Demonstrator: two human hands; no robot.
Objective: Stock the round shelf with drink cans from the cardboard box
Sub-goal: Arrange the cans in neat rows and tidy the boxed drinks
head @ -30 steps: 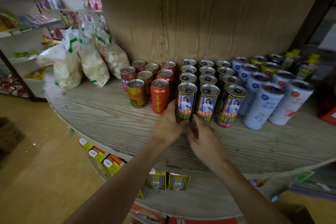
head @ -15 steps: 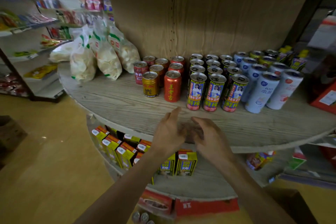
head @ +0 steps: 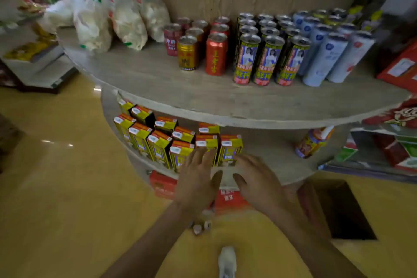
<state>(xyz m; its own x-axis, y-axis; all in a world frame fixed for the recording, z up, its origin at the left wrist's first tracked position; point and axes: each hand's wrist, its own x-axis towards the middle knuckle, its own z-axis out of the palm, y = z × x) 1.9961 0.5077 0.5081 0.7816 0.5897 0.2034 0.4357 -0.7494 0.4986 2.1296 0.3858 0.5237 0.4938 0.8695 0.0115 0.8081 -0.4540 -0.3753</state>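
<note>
Cardboard box (head: pixel 338 205) lies low to the right, mouth upward, closest to the right hand (head: pixel 259 183); the left hand (head: pixel 196 178) hovers further off. The 2 hands are spread, empty.

Rear drink cans (head: pixel 265 17) mostly hidden

the shelf (head: pixel 158 83) is grey woodgrain. the slim cans (head: pixel 325 58) are pale blue; the cartons (head: pixel 158 149) yellow with orange tops.

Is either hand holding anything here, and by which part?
Nothing is held. The left hand and the right hand are both open and empty.
</note>
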